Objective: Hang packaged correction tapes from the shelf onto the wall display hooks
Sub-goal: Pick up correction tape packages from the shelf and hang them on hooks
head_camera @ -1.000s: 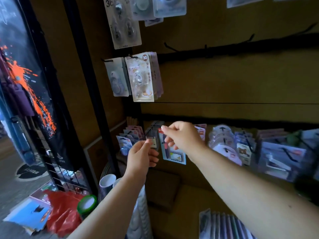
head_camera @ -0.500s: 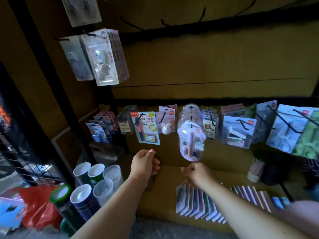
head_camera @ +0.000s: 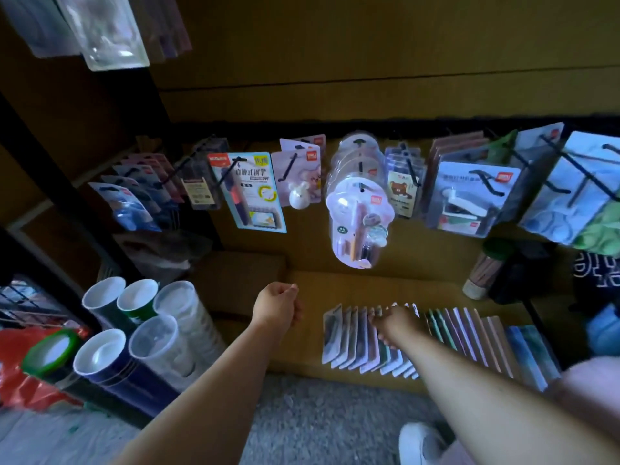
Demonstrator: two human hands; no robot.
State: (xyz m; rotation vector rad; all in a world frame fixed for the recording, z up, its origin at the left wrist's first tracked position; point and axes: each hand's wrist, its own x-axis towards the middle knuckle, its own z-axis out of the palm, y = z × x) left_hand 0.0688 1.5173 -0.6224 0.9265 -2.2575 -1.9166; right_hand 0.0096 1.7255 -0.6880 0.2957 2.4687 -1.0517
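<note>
Since half a second ago the view has tipped further down, and the right hand (head_camera: 397, 322) has moved from just above the row of packaged correction tapes (head_camera: 362, 340) down into it. These packs stand on edge on the cardboard shelf (head_camera: 352, 286), at about 5 o'clock from the picture's centre.

From left to right: at 8 o'clock, a cluster of upright paper rolls (head_camera: 134, 323) stands beside a red plastic bag (head_camera: 20, 367). At 6 o'clock, the left hand (head_camera: 276, 308) hovers over the shelf, fingers loosely curled and holding nothing. To its right, the right hand's fingers reach among the pack tops; whether they pinch one cannot be told.

Above, from 10 o'clock to 3 o'clock, packaged stationery hangs on black wall display hooks (head_camera: 288, 167): a blue pen card (head_camera: 250, 193) and a clear round blister pack (head_camera: 359, 223). At 3 o'clock, a stapler pack (head_camera: 469, 199).
</note>
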